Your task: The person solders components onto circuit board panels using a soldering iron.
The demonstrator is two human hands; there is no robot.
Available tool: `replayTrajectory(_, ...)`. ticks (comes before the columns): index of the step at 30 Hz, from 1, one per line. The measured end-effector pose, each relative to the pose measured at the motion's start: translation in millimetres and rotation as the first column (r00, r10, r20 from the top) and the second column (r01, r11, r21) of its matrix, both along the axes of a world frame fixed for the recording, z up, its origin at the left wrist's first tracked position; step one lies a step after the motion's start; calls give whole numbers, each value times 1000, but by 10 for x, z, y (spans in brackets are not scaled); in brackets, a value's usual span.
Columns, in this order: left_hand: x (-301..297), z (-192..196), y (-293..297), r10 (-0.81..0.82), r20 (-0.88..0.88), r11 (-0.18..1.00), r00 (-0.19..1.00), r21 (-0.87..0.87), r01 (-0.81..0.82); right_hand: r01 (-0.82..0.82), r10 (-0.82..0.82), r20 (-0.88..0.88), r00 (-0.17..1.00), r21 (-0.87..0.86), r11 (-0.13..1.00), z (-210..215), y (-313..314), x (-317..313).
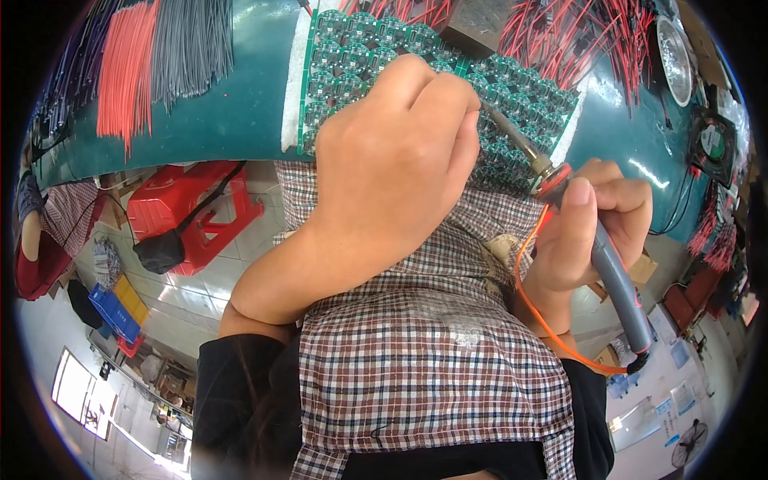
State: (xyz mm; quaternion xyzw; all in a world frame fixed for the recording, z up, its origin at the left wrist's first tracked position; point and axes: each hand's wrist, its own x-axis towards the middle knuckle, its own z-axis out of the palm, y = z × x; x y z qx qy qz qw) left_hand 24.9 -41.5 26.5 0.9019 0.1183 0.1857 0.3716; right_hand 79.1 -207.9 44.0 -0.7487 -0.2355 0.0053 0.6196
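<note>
A panel of small round green circuit boards lies on a white foam sheet at the bench's near edge. Over its middle is my left hand, back turned up and fingers pinched together. Whatever sits between those fingertips is hidden beneath the hand. A soldering iron with a grey handle is gripped in my right hand, right of the panel. Its metal tip slants up and left, ending close to my left fingers. An orange cord loops from near the iron's collar down to its rear end.
Bundles of red wires and grey wires lie at the far left of the green bench. Behind the panel are a metal block and loose red wires. A metal bowl and a fan stand right.
</note>
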Motion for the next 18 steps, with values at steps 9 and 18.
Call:
replayTrajectory(9, -40, 38, 23, -10, 28, 999, 1000, -30, 11, 138, -138, 3, 990, 66, 988, 79, 88, -92)
replayTrajectory(18, -220, 11, 20, -40, -14, 999, 999, -14, 39, 42, -41, 33, 999, -19, 999, -53, -90, -262)
